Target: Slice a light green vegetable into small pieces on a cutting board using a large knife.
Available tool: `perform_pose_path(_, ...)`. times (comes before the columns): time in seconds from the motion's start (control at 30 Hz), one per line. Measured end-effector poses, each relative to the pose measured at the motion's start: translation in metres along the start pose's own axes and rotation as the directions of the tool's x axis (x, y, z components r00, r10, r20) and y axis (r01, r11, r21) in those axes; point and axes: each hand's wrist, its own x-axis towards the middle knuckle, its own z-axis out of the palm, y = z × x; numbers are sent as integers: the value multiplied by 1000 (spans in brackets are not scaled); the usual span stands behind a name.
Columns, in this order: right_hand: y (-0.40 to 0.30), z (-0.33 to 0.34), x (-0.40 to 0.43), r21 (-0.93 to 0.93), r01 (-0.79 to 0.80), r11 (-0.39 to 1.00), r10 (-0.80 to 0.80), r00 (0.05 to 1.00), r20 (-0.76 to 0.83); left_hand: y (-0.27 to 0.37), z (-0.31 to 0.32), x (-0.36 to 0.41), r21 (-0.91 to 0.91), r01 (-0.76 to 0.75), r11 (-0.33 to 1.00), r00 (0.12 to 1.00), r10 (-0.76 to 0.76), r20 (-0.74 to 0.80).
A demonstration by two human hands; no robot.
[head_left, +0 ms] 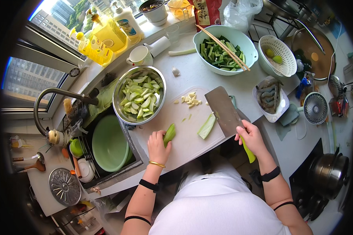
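Note:
My left hand [159,149] grips a green gourd piece [170,135] on the white cutting board [182,152]. My right hand [251,136] holds a cleaver by its lime-green handle [247,150]. Its broad blade [223,111] lies tilted over the board's right side. Between the two hands rests a second gourd piece [207,126], its pale cut face up. Peeled garlic pieces [190,100] are heaped farther back on the board. Cut pale-green gourd chunks [142,97] fill a stainless steel bowl [164,101] at the board's back left.
Left of the board, a sink holds a green basin [108,144] under a curved faucet [56,91]. Behind stands a light-blue bowl [250,38] of cut greens with chopsticks [223,48] across it. Shrimp [269,95] lie in a tray at right, near a small fan [315,108].

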Motion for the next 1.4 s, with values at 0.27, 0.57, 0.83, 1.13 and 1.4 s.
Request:
perform_pose_path(0.27, -21, 38, -17, -298, 173, 939, -144, 983, 118, -6, 10, -9, -221, -89, 971, 996, 88, -17)
perform_pose_path(0.57, -21, 79, -24, -510, 308, 803, -244, 951, 190, -21, -1, -9, -220, -146, 964, 989, 141, -36)
perform_pose_path(0.83, -21, 90, -34, -594, 364, 717, -330, 928, 171, -25, 4, -10, -250, -207, 946, 978, 199, -57)
perform_pose_path(1.13, -17, 99, -45, -595, 328, 734, -314, 940, 131, -23, 14, -25, -322, -27, 946, 998, 8, -61)
perform_pose_path(1.4, -16, 98, -47, -582, 238, 778, -280, 960, 19, -21, 11, -26, -298, -14, 954, 999, 0, -48)
